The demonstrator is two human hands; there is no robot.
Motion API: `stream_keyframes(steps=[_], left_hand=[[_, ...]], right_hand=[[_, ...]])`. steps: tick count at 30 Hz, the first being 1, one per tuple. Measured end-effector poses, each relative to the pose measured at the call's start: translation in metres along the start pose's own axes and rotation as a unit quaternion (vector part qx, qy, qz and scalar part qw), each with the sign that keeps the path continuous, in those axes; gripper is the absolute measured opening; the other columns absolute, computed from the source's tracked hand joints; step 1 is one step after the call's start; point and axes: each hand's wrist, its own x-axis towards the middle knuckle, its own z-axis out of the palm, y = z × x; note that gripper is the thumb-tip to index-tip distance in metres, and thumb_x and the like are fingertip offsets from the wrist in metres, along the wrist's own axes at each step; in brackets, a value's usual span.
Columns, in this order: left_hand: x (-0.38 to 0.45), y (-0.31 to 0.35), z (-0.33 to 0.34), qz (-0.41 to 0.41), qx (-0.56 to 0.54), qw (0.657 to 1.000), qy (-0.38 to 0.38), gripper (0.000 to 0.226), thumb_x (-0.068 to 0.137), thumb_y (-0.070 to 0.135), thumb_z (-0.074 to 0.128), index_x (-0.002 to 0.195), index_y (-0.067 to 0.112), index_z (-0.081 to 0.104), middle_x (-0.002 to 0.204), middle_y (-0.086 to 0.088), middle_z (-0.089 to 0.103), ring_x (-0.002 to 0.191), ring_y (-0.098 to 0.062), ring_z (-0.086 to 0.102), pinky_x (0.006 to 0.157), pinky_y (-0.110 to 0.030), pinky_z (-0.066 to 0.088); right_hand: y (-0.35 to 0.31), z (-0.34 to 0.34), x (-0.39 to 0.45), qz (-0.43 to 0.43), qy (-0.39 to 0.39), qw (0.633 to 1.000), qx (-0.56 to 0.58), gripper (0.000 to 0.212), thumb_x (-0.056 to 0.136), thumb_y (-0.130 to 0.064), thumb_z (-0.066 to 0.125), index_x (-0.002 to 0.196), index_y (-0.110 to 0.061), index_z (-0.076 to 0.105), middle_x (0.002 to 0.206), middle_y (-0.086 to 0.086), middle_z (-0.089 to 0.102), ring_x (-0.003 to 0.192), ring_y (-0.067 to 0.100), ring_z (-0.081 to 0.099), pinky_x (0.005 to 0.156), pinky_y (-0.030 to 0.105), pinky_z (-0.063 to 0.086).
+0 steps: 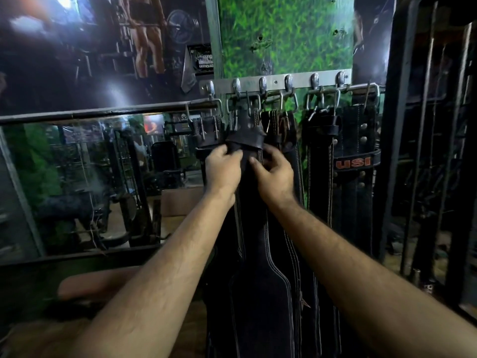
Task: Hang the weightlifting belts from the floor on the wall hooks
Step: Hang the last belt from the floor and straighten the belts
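- At the wall rack, far centre: both hands are working on one black belt (pixel 258 288) that is hanging down in front of the person, wide padded part low and near, narrow strap end up by the hooks.
- Left hand (pixel 224 169) is curling round the strap's left edge just under the leather keeper loop (pixel 246 141); fingertips are tucking behind the strap, so how many are gripping cannot be told.
- Right hand (pixel 274 174) is pinching the strap's right edge, thumb lying across the front, fingers wrapping behind.
- Buckle (pixel 244 105) above the hands is looking caught on the second hook (pixel 236 85) of the steel rail (pixel 300 82); whether it is seated fully is not showing clearly.
- Other belts are already hanging: one left (pixel 206 130) on the end hook, a tan-edged pair (pixel 277 122) just right of the hands, a studded USI belt (pixel 353 162) far right.
- Judged step: late in hanging this belt, with the hands straightening the strap and loop rather than lifting.
- Next move is likely calling for a check that the buckle frame is sitting down in the hook's bend, then easing off both hands so the belt drops straight, not snagging the neighbours touching it either side.
- Floor is barely showing, so belts left over cannot be counted.
- Mirror (pixel 77 177) is filling the left wall.
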Motion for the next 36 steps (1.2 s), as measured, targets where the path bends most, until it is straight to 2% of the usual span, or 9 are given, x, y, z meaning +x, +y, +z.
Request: stream_keyframes(steps=[4,7,12,16,18,20,22,25,36], left_hand=[[-0.026,-0.04,-0.013,-0.018,0.04,0.999,-0.01,0.025,0.097,0.017,0.066,0.072,0.016,0.063,0.077,0.003,0.064,0.067,0.001,0.058,0.065,-0.013,0.048],[-0.042,-0.072,-0.025,-0.019,0.061,0.998,-0.022,0.035,0.094,0.025,0.07,0.078,-0.005,0.063,0.075,-0.009,0.058,0.072,-0.015,0.053,0.067,-0.03,0.047],[-0.083,-0.129,-0.044,-0.05,0.087,0.994,-0.052,0.039,0.093,0.019,0.072,0.061,0.014,0.049,0.059,0.0,0.043,0.059,-0.014,0.041,0.057,-0.029,0.04],[-0.114,-0.166,-0.066,-0.084,0.129,0.984,-0.088,0.051,0.091,0.02,0.074,0.054,0.022,0.038,0.054,0.009,0.034,0.054,-0.013,0.033,0.053,-0.029,0.03],[-0.133,-0.187,-0.08,-0.101,0.147,0.978,-0.109,0.04,0.089,0.024,0.077,0.06,0.013,0.051,0.063,0.001,0.052,0.063,-0.018,0.049,0.063,-0.033,0.043],[-0.151,-0.201,-0.089,-0.115,0.146,0.976,-0.115,0.017,0.086,0.022,0.079,0.083,0.008,0.07,0.086,-0.002,0.073,0.08,-0.018,0.07,0.077,-0.035,0.057],[-0.167,-0.212,-0.095,-0.133,0.136,0.977,-0.092,0.019,0.085,0.015,0.08,0.102,0.011,0.073,0.098,0.0,0.078,0.093,-0.015,0.075,0.084,-0.032,0.06],[-0.194,-0.237,-0.1,-0.178,0.112,0.974,-0.08,0.025,0.084,0.005,0.079,0.105,0.016,0.071,0.093,0.011,0.077,0.089,-0.003,0.074,0.077,-0.019,0.057],[-0.252,-0.351,-0.111,-0.236,0.159,0.956,-0.077,0.04,0.079,0.011,0.085,0.115,0.008,0.069,0.102,0.006,0.073,0.086,0.009,0.07,0.076,-0.013,0.054]], right_hand=[[0.034,-0.011,-0.021,0.033,-0.043,0.999,-0.003,0.029,0.084,-0.045,0.073,0.08,-0.016,0.072,0.071,0.004,0.073,0.062,0.02,0.067,0.061,0.046,0.058],[0.057,-0.019,-0.037,0.035,-0.084,0.996,-0.015,0.041,0.09,-0.035,0.075,0.062,-0.012,0.055,0.054,-0.001,0.049,0.049,0.008,0.041,0.045,0.03,0.035],[0.104,-0.03,-0.082,0.079,-0.145,0.986,-0.015,0.05,0.09,-0.041,0.073,0.072,0.003,0.056,0.058,0.002,0.046,0.053,0.015,0.039,0.048,0.032,0.032],[0.133,-0.043,-0.127,0.11,-0.179,0.977,-0.04,0.023,0.09,-0.033,0.076,0.075,-0.019,0.064,0.06,-0.015,0.055,0.056,0.0,0.048,0.055,0.025,0.042],[0.15,-0.051,-0.149,0.12,-0.187,0.974,-0.041,0.022,0.089,-0.024,0.077,0.075,-0.027,0.06,0.064,-0.018,0.059,0.061,-0.004,0.052,0.059,0.019,0.045],[0.166,-0.06,-0.168,0.153,-0.187,0.97,-0.024,0.014,0.087,-0.02,0.079,0.086,-0.019,0.066,0.082,-0.011,0.071,0.077,0.003,0.065,0.071,0.028,0.056],[0.182,-0.069,-0.188,0.199,-0.19,0.961,0.006,0.033,0.083,-0.02,0.082,0.108,-0.006,0.067,0.105,0.006,0.076,0.1,0.019,0.073,0.089,0.04,0.059],[0.213,-0.085,-0.235,0.288,-0.206,0.935,0.011,0.062,0.073,-0.03,0.087,0.125,-0.005,0.064,0.121,0.009,0.074,0.114,0.024,0.07,0.101,0.045,0.055],[0.3,-0.098,-0.3,0.36,-0.226,0.899,-0.102,0.069,0.069,-0.032,0.091,0.128,-0.009,0.063,0.12,-0.001,0.072,0.112,0.013,0.069,0.099,0.037,0.057]])
